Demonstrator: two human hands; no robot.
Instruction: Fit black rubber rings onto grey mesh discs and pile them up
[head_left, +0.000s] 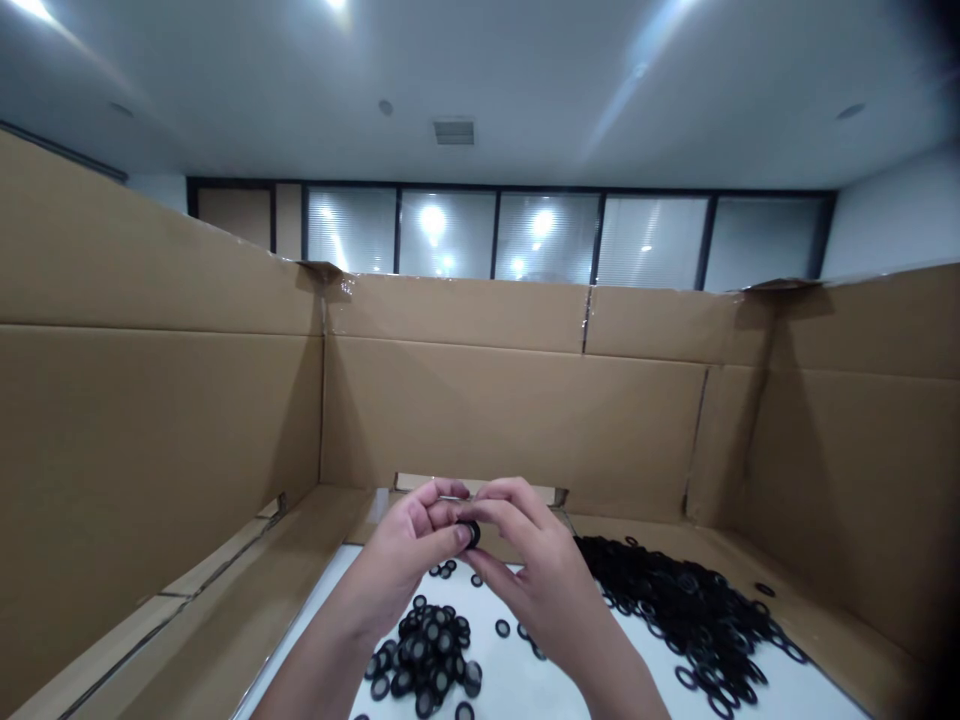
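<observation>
In the head view, both my hands are raised over a white sheet [559, 690] and meet near the middle. My left hand [405, 555] pinches a small black ring [473, 535] between thumb and fingers. My right hand [544, 560] closes on the same ring from the other side, with its thumb below and its index finger above. Fingers hide part of the ring. Below my left hand lies a heap of small black rings with pale centres [431, 650]. To the right of my right hand spreads a large pile of open black rings [675, 600].
Tall cardboard walls [510, 410] enclose the work area at the back and both sides. A few loose pieces, including a black ring with a pale centre [502, 628], lie between the piles. One stray black ring [765, 590] rests on the cardboard at the right.
</observation>
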